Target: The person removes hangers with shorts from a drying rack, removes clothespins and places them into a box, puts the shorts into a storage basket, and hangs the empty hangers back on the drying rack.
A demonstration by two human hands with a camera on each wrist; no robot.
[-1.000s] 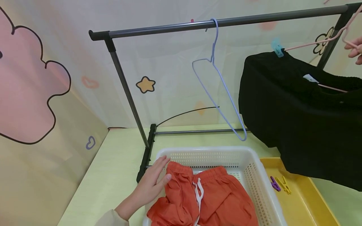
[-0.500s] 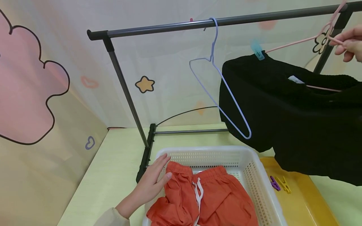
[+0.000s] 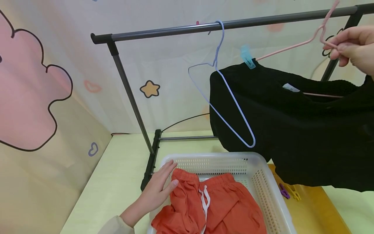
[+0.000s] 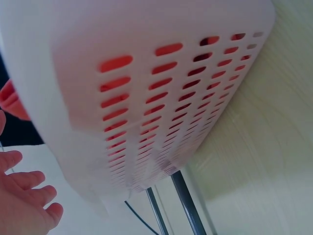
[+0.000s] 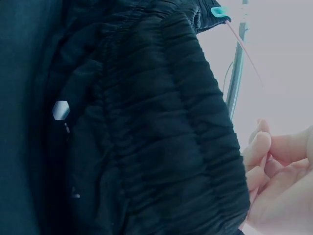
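Observation:
Upper right in the head view, my right hand (image 3: 355, 48) pinches a pink clothes hanger (image 3: 287, 47) below its hook. Black shorts (image 3: 304, 130) with an elastic waistband hang from that hanger, a blue clothespin (image 3: 247, 57) fastening one corner of the waist. The hanger's hook is close to the rack's bar; whether it touches is unclear. Straight-fingered, my left hand (image 3: 157, 188) lies at the left rim of a white perforated basket (image 3: 257, 159). Inside the basket are orange shorts (image 3: 230, 201) with a white drawstring. The left wrist view shows the basket's side (image 4: 88, 39) and the spread left fingers.
A dark metal clothes rack (image 3: 163, 33) spans the back, with a lilac hanger (image 3: 233, 97) on its bar, in front of the black shorts. Right of the basket, a yellow tray (image 3: 315, 208) holds a purple clothespin (image 3: 284, 191) and a yellow clothespin (image 3: 294, 193).
My right hand has moved left with the pink hanger and black shorts, which now extend behind the lilac hanger. The left hand stays at the basket's rim.

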